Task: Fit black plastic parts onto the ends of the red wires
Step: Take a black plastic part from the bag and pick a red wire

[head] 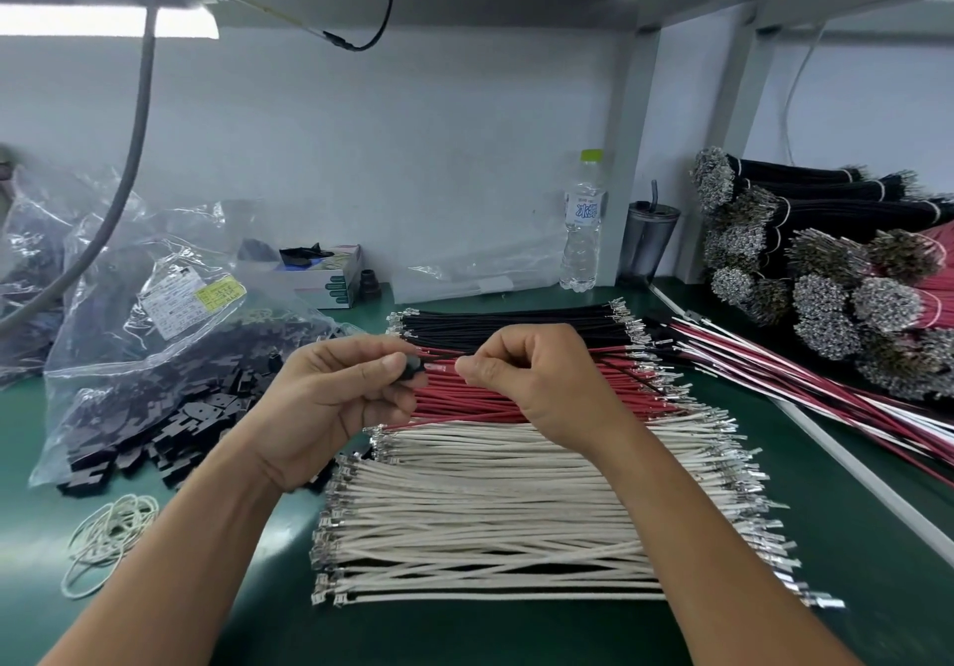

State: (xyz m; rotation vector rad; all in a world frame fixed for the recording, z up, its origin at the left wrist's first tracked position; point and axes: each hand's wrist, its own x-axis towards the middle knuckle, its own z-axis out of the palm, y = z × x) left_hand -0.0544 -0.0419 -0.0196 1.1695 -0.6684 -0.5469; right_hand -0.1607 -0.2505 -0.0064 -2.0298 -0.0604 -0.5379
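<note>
Left hand (335,397) pinches black plastic part (411,370), right hand (537,381) pinches red wire (439,368) end, probably metal terminal; over red wires (516,397) mid-table (852,536). Crinkled bag (155,335) at 9 o'clock.

1. A small black plastic part (411,370) was pinched at the fingertips of the left hand (330,397), above the wire stacks.
2. One red wire (449,369) was pinched by the right hand (537,381), its metal terminal pointing left, just beside the part.
3. The remaining red wires (516,402) lay flat in a row between black and white wire stacks.
4. More black plastic parts (170,423) spilled from a clear bag at left.
</note>
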